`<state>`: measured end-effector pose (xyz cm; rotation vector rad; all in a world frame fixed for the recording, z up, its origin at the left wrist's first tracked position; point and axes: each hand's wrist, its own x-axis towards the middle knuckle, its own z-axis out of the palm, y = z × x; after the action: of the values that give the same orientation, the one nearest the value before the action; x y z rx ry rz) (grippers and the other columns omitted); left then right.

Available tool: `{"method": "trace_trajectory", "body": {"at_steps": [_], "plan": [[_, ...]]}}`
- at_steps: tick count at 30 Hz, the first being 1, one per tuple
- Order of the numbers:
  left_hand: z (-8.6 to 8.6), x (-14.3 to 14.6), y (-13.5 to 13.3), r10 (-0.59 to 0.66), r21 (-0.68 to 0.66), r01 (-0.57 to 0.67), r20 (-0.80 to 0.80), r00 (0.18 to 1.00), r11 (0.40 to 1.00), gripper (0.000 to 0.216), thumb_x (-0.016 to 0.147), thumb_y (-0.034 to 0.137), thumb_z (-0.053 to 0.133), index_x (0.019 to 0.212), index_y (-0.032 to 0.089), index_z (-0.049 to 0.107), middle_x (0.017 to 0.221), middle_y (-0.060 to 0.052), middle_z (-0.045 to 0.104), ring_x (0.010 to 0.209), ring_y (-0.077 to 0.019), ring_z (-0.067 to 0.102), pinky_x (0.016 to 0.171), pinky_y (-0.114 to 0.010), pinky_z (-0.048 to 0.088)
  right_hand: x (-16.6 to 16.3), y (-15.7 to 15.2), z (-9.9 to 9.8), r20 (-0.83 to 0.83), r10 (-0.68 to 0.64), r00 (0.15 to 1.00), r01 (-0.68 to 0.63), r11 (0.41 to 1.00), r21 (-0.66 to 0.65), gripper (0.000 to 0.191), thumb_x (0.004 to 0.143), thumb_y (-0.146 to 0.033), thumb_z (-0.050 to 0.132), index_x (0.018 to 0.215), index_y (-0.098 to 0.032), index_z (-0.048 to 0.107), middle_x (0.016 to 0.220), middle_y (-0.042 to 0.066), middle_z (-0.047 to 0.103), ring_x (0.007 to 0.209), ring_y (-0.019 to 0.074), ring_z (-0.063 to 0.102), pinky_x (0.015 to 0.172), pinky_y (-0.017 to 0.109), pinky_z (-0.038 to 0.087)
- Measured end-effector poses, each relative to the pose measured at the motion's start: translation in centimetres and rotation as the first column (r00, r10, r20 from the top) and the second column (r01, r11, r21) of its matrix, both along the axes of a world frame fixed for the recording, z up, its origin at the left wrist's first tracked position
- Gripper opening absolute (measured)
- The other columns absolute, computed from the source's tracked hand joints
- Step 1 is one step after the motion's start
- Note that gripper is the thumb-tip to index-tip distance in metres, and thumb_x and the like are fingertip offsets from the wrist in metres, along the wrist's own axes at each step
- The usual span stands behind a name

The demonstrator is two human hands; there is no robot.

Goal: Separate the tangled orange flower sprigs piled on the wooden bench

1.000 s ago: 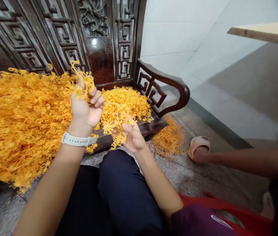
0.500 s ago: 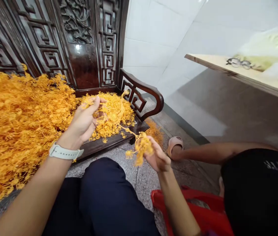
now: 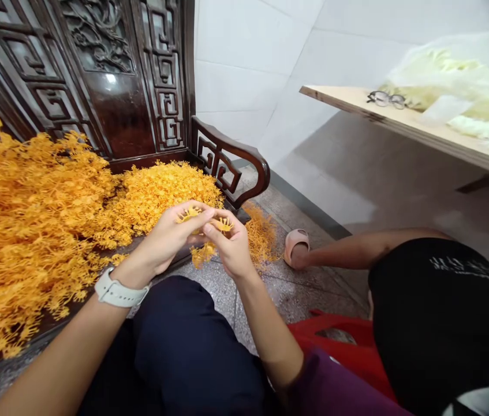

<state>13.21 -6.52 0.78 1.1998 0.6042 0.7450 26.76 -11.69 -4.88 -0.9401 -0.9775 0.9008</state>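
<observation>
My left hand (image 3: 175,234), with a pale watch band (image 3: 120,289) on its wrist, is closed on yellow-orange branched plastic pieces (image 3: 189,215). Fingertip to fingertip with it, my right hand (image 3: 234,249) pinches a spiky piece of the same plastic (image 3: 224,224). Another yellow-orange cluster (image 3: 203,254) hangs below the fingers; whether it joins the held pieces is hidden. Beyond my hands lies a low heap of small yellow-orange plastic pieces (image 3: 170,188) on the dark wooden bench. A much larger heap of branched orange plastic (image 3: 32,208) rises at the left.
The carved bench's armrest (image 3: 231,159) stands behind my hands. Orange scraps (image 3: 261,234) lie on the floor (image 3: 309,294) beside it. At the right sits a person in black shorts (image 3: 439,300), near a red stool (image 3: 339,341). Glasses (image 3: 386,99) rest on a wooden board (image 3: 339,95).
My right hand has moved up and left to meet my left hand, which has come slightly down and right. The stretched-out plastic strand is now gathered between them. The view has shifted right.
</observation>
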Motion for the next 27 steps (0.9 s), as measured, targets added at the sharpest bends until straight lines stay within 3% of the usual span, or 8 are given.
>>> {"method": "trace_trajectory", "body": {"at_steps": [2, 4, 8, 13, 18, 21, 27], "plan": [[0.1, -0.2, 0.3, 0.079, 0.151, -0.071, -0.05, 0.996, 0.986, 0.021, 0.085, 0.042, 0.082, 0.091, 0.022, 0.079, 0.094, -0.006, 0.074, 0.085, -0.0176, 0.067, 0.078, -0.029, 0.056, 0.1, -0.4, -0.2, 0.038, -0.077, 0.996, 0.077, 0.997, -0.006, 0.026, 0.082, -0.033, 0.085, 0.106, -0.03, 0.076, 0.105, 0.001, 0.074, 0.096, 0.0177, 0.069, 0.094, 0.036, 0.057], [0.1, -0.3, 0.5, 0.174, 0.339, -0.129, -0.106, 0.979, 0.932, 0.021, 0.083, 0.042, 0.084, 0.088, 0.022, 0.081, 0.093, -0.006, 0.076, 0.087, -0.0201, 0.068, 0.081, -0.031, 0.054, 0.3, -0.9, -0.1, 0.078, -0.158, 0.984, 0.159, 0.987, -0.003, 0.018, 0.083, -0.032, 0.084, 0.099, -0.028, 0.076, 0.096, 0.0, 0.073, 0.085, 0.0165, 0.067, 0.082, 0.033, 0.057], [0.1, -0.7, 0.9, 0.283, 0.531, -0.143, -0.19, 0.94, 0.835, 0.024, 0.079, 0.044, 0.087, 0.089, 0.023, 0.083, 0.09, -0.005, 0.078, 0.073, -0.0189, 0.065, 0.064, -0.029, 0.046, 0.8, -1.8, 0.8, 0.161, -0.221, 0.962, 0.22, 0.975, 0.021, 0.011, 0.087, -0.034, 0.081, 0.092, -0.026, 0.075, 0.086, 0.0, 0.068, 0.071, 0.015, 0.06, 0.064, 0.029, 0.05], [0.2, -1.2, 1.1, 0.252, 0.538, -0.104, -0.21, 0.945, 0.837, 0.03, 0.082, 0.05, 0.083, 0.091, 0.021, 0.082, 0.071, -0.002, 0.07, 0.053, -0.0123, 0.048, 0.051, -0.027, 0.032, 0.7, -2.6, 1.4, 0.354, -0.127, 0.927, 0.109, 0.991, 0.072, 0.014, 0.096, -0.035, 0.07, 0.102, -0.025, 0.078, 0.093, 0.003, 0.072, 0.083, 0.0176, 0.065, 0.077, 0.033, 0.053], [-0.2, -0.8, 1.5, 0.233, 0.344, -0.183, -0.111, 0.966, 0.921, 0.035, 0.085, 0.052, 0.079, 0.084, 0.017, 0.078, 0.059, 0.0, 0.054, 0.052, -0.0111, 0.042, 0.049, -0.025, 0.03, -1.5, -2.8, 0.7, 0.408, -0.237, 0.882, 0.185, 0.969, 0.163, 0.014, 0.1, -0.03, 0.064, 0.099, -0.021, 0.074, 0.087, 0.002, 0.072, 0.077, 0.0159, 0.064, 0.074, 0.031, 0.051], [-0.4, -0.8, 1.9, 0.193, 0.249, -0.166, -0.084, 0.978, 0.954, 0.034, 0.09, 0.048, 0.073, 0.075, 0.017, 0.074, 0.056, 0.002, 0.047, 0.051, -0.01, 0.039, 0.051, -0.025, 0.031, -3.4, -2.7, -0.1, 0.395, -0.294, 0.87, 0.244, 0.954, 0.173, 0.014, 0.102, -0.028, 0.06, 0.1, -0.021, 0.072, 0.085, 0.001, 0.07, 0.075, 0.0151, 0.062, 0.072, 0.03, 0.048], [-0.1, -2.2, 2.8, 0.197, 0.433, -0.074, -0.246, 0.949, 0.899, 0.029, 0.087, 0.045, 0.074, 0.081, 0.016, 0.079, 0.058, 0.0, 0.059, 0.056, -0.012, 0.049, 0.056, -0.026, 0.037, -5.4, -3.0, -1.4, 0.316, -0.34, 0.886, 0.329, 0.94, 0.09, 0.016, 0.101, -0.032, 0.061, 0.101, -0.019, 0.071, 0.086, 0.002, 0.07, 0.077, 0.0165, 0.064, 0.071, 0.03, 0.048]]}}
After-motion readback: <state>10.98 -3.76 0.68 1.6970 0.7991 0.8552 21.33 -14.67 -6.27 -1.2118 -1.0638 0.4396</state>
